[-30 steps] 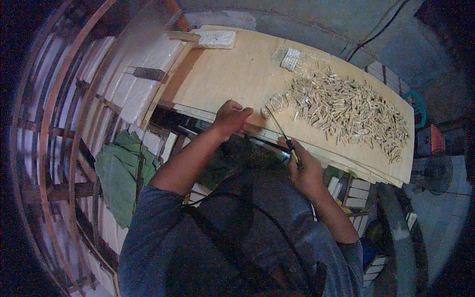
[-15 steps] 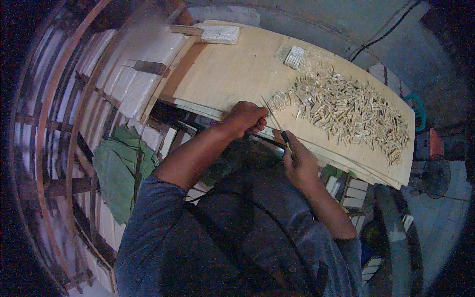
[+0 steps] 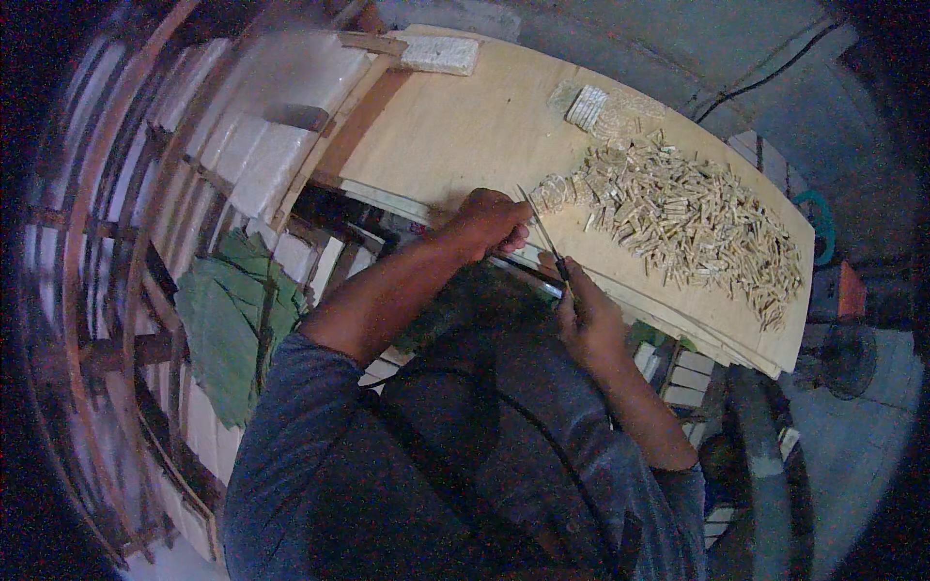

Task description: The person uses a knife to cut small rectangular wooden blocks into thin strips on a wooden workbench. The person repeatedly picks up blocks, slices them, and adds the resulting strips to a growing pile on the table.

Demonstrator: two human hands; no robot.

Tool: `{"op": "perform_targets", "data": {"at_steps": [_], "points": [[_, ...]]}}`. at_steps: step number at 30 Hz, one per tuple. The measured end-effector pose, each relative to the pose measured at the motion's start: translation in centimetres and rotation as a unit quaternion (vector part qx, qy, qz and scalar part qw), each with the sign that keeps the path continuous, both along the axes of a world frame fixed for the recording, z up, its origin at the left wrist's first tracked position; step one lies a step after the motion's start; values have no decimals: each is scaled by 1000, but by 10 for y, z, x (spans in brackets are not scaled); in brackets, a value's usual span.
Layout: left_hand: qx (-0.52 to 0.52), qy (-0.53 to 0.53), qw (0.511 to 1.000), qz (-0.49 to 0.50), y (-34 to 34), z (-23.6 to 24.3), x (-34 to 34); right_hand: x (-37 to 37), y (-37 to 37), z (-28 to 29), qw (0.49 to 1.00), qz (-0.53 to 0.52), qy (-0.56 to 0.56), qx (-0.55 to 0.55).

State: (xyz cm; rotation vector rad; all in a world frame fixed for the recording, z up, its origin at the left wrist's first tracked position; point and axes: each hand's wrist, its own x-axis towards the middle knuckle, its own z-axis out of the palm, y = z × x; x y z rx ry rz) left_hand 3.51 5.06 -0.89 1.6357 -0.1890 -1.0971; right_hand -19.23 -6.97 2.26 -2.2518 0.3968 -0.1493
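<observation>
My right hand (image 3: 593,315) is wrapped round the dark handle of what look like slim scissors (image 3: 544,230), their thin metal blades pointing up and away from me. Close by on the left, my left hand (image 3: 494,225) is closed with its fingers curled in, beside the blade tips. Whatever it pinches is hidden or too small to make out. Both hands are over the near edge of a pale wooden board (image 3: 465,116). Just beyond the blades lie a few small looped pale bundles (image 3: 554,194), next to a wide heap of short pale sticks or rolled pieces (image 3: 697,218).
A white ridged block (image 3: 586,107) stands at the heap's far side, and a wrapped white slab (image 3: 439,55) at the board's far left. Green cloth or sheets (image 3: 232,324) hang at left by wooden racks. A fan (image 3: 841,360) stands at right.
The scissor blades look closer together than before, and their tips are nearer the left hand. Both hands stay in nearly the same place; the view has shifted slightly.
</observation>
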Motion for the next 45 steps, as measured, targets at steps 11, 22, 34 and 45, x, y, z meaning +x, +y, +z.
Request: {"op": "perform_targets", "data": {"at_steps": [11,22,34,45], "points": [[-14,57,997,40,-3,-18,6,2,-2,9,999,12,26,22],[-44,46,997,50,-2,-11,0,4,-17,0,998,-53,-3,-19],[168,-537,821,-102,42,-47,19,-50,-45,-17,980,-181,-45,66],[133,-492,828,-233,-45,0,10,-137,-65,-24,957,-264,-105,57]]}}
